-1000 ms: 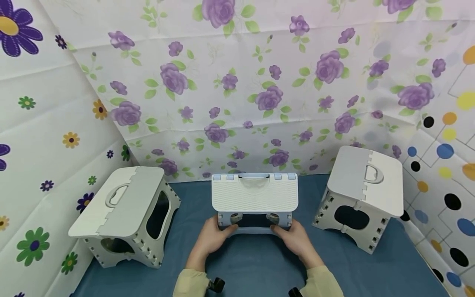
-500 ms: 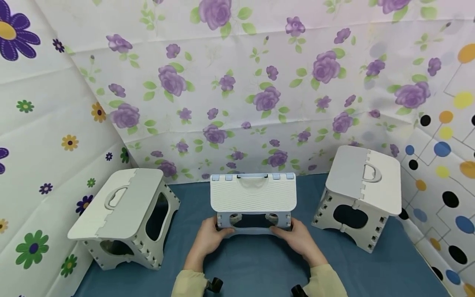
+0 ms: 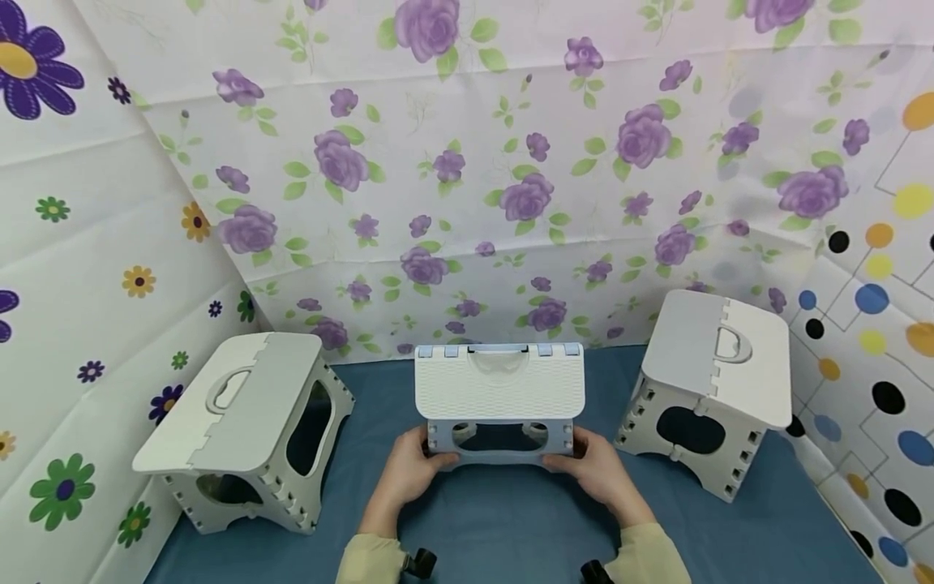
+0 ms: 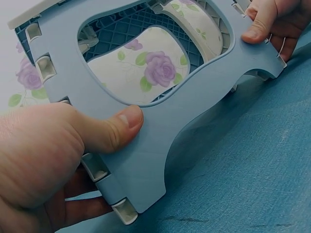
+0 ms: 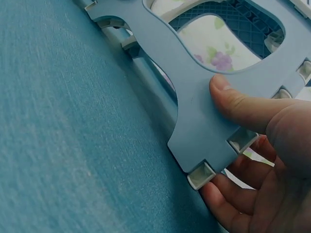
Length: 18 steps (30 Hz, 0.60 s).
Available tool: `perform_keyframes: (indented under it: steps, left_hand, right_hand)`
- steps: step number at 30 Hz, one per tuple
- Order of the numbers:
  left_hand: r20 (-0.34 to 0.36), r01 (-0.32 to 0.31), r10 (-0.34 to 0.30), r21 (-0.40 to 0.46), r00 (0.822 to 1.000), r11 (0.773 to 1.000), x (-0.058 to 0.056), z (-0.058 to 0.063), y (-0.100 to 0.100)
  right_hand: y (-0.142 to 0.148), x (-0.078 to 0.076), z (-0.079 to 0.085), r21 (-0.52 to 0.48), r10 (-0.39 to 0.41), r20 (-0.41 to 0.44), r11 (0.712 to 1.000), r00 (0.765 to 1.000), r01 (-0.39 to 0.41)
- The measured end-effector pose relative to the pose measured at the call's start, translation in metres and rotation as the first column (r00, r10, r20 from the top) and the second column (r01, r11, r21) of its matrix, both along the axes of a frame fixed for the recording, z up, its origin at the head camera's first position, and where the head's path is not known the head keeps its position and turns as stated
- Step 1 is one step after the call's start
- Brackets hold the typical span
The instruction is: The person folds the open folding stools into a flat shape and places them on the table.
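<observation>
A small folding step stool (image 3: 499, 389) with a white textured top and light-blue legs stands in the middle of the blue surface. My left hand (image 3: 410, 464) grips its left side low down; in the left wrist view the thumb (image 4: 114, 131) presses the blue front panel (image 4: 146, 165) while fingers curl behind the edge. On the opposite side my right hand (image 3: 598, 466) holds the matching leg, its thumb (image 5: 238, 104) flat on the panel and its fingers (image 5: 238, 194) around the hinged edge. The panel's large opening shows the flowered backdrop behind.
A larger white and grey folding stool (image 3: 284, 405) stands at the left, and another folding stool (image 3: 693, 349) at the right. Behind them rises a flowered cloth wall (image 3: 467, 203). A dotted cloth (image 3: 876, 389) borders the right side of the blue cloth surface (image 3: 503, 527).
Both thumbs have slid slightly outward and lower on the small stool's front panel. The stool stays in nearly the same place, and the two larger stools have not moved.
</observation>
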<state>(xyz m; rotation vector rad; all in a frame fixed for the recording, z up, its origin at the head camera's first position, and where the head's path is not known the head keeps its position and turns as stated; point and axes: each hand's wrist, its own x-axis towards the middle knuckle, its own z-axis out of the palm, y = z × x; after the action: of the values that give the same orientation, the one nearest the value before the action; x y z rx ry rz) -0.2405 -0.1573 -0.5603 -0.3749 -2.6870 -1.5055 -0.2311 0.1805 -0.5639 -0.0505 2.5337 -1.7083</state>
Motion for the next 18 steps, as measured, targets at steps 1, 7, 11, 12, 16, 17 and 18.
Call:
perform_keyframes:
  steps: [1, 7, 11, 12, 16, 17, 18]
  left_hand:
    - [-0.002, -0.001, 0.001, -0.002, 1.0, 1.0, 0.0006, -0.0005, -0.0003]
    - [-0.023, 0.008, -0.009, -0.011, 1.0, 1.0, 0.0011, -0.0005, 0.0012]
    - [-0.015, 0.005, -0.005, -0.004, 1.0, 1.0, 0.0007, -0.001, 0.0016]
    - [-0.014, 0.005, -0.005, -0.003, 1.0, 1.0, 0.0005, -0.0013, 0.0015]
    - [-0.014, 0.006, -0.006, 0.0, 1.0, 1.0, -0.0001, -0.0023, 0.0005]
    - [-0.011, 0.006, -0.006, 0.004, 1.0, 1.0, 0.0, -0.0021, 0.0003]
    - [-0.009, 0.005, -0.005, 0.01, 1.0, 1.0, 0.0003, -0.002, 0.0001]
  right_hand:
    - [0.0, 0.0006, -0.0011, -0.004, -0.001, 0.001, 1.0, 1.0, 0.001]
    - [0.0027, 0.0015, -0.0036, -0.036, -0.013, 0.013, 0.999, 1.0, 0.013]
    - [0.003, 0.0004, -0.0057, -0.05, -0.015, 0.019, 0.999, 1.0, 0.016]
    - [0.0027, 0.0002, -0.0063, -0.051, -0.017, 0.018, 0.999, 1.0, 0.017]
    - [0.0013, 0.0007, -0.0066, -0.046, -0.024, 0.026, 0.999, 0.999, 0.025]
    - [0.001, 0.0007, -0.0066, -0.044, -0.027, 0.028, 0.999, 0.999, 0.029]
    - [0.0007, 0.0009, -0.0064, -0.046, -0.032, 0.035, 0.998, 0.999, 0.034]
